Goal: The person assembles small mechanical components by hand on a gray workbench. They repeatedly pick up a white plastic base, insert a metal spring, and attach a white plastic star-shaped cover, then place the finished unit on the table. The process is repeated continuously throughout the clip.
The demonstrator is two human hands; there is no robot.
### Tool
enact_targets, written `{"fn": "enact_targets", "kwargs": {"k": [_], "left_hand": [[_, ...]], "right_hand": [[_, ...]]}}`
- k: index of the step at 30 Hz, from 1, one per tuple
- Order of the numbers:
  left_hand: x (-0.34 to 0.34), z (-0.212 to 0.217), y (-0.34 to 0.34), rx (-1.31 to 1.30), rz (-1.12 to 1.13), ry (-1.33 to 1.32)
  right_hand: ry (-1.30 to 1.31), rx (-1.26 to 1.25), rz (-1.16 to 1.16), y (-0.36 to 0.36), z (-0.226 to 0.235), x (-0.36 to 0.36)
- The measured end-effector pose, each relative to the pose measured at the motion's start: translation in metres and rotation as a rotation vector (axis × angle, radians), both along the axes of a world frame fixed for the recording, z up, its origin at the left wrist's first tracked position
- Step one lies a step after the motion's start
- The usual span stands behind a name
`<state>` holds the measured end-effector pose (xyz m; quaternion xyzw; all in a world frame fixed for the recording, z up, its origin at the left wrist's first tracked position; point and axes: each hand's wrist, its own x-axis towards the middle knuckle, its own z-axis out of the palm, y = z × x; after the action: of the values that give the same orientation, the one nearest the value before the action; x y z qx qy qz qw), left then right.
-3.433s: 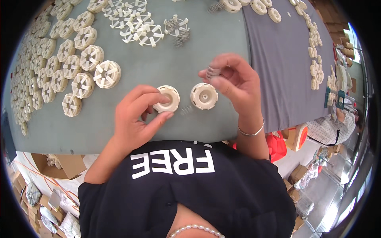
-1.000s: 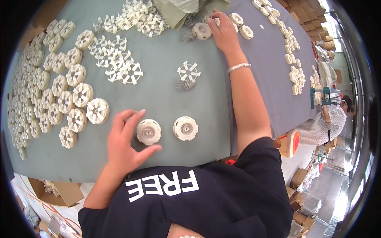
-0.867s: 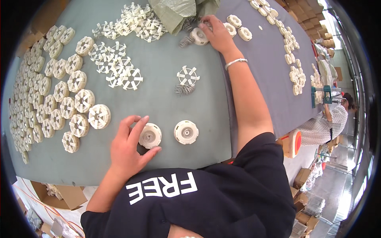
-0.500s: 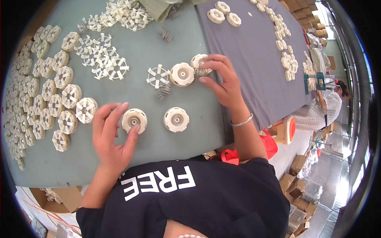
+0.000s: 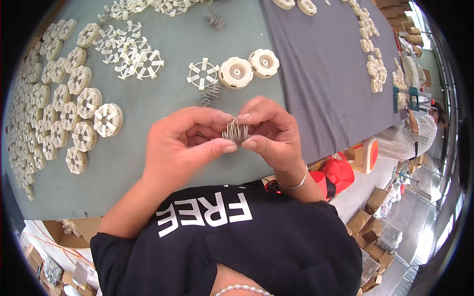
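Between my left hand (image 5: pixel 190 138) and my right hand (image 5: pixel 271 133) is a cluster of metal coil springs (image 5: pixel 235 132), pinched by the fingertips of both. Just beyond the hands lie more grey springs (image 5: pixel 209 93) on the table. Beside them are a cream spoked plastic ring (image 5: pixel 203 74) and a round cream plastic housing (image 5: pixel 236 73) with a hollow centre. A second such housing (image 5: pixel 264 63) touches it on the right. My hands and forearms hide the near part of the table where two housings stood.
Many assembled cream wheels (image 5: pixel 89 103) cover the left of the green-grey table (image 5: pixel 163 98). Loose spoked rings (image 5: pixel 129 52) lie in a heap farther back, near another spring clump (image 5: pixel 214 20). A grey cloth (image 5: pixel 326 84) covers the right side. Another person (image 5: pixel 407 135) is at far right.
My right hand has brought springs from beside the far housings toward me. My left hand has left the near housing and moved right to meet it; both now grip the springs.
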<state>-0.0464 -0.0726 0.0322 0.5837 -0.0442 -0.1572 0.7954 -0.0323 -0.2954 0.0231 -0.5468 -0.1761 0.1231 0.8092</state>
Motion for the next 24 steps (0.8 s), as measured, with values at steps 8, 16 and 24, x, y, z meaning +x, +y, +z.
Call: {"fn": "enact_targets", "kwargs": {"k": [8, 16, 24], "left_hand": [[0.012, -0.001, 0.027, -0.209, -0.334, 0.434], [0.016, -0.002, 0.038, -0.303, -0.144, 0.48], [0.036, -0.003, 0.026, -0.099, -0.088, 0.339]], "right_hand": [[-0.206, -0.486, -0.493, -0.032, 0.015, 0.063], [-0.426, -1.212, -0.298, -0.058, 0.017, 0.12], [-0.528, -1.389, -0.531, -0.087, -0.024, 0.285]]}}
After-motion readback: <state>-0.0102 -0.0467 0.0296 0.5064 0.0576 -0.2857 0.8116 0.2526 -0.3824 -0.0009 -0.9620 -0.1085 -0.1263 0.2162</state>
